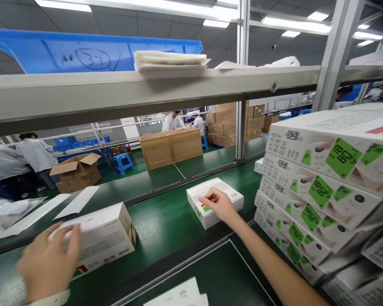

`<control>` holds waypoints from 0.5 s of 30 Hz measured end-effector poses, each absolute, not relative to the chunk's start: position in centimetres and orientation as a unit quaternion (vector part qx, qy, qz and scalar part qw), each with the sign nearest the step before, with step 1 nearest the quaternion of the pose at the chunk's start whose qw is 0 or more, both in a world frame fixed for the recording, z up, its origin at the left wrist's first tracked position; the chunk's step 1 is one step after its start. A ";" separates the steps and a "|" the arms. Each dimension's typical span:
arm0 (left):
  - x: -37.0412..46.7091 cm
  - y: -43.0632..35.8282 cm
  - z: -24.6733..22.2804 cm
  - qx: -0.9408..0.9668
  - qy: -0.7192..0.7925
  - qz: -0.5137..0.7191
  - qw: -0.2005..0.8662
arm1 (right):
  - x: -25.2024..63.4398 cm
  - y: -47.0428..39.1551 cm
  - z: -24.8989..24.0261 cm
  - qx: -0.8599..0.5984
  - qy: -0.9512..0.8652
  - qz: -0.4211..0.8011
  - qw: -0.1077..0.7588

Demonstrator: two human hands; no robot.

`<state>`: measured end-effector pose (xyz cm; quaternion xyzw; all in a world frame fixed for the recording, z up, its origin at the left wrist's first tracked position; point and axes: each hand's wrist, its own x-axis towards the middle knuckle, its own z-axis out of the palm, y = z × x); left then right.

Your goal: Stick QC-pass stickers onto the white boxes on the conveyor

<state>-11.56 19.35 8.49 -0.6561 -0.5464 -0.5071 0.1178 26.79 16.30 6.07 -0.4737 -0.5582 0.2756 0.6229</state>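
Note:
My left hand point(49, 261), smeared by motion, is at the near left end of a white carton point(105, 238) lying on the green conveyor belt. Its fingers are apart; whether they touch the carton I cannot tell. Farther right on the belt lies a flat white box point(225, 193) with a small red, yellow and green mark on top. Over that mark is my right hand point(220, 205), its fingers curled in and the thumb near the index finger. Anything pinched there is too small or hidden to make out.
Stacked blood pressure monitor boxes point(309, 195) rise at the right. White leaflets point(178, 293) lie at the bottom edge. A shelf point(115, 91) with a blue bin point(121, 53) crosses above. Beyond the belt are an open carton point(172, 146), white sheets point(78, 202) and people in white coats.

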 end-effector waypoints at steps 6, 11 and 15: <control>4.7 19.5 6.7 -0.887 -0.373 -0.271 0.020 | 33.4 17.9 4.9 -0.504 -0.663 0.326 0.448; 11.2 21.2 4.7 -0.906 -0.345 -0.242 -0.030 | 34.5 19.1 3.7 -0.522 -0.692 0.325 0.377; 12.1 22.0 4.1 -0.926 -0.303 -0.217 -0.053 | 35.1 19.6 4.1 -0.512 -0.711 0.339 0.342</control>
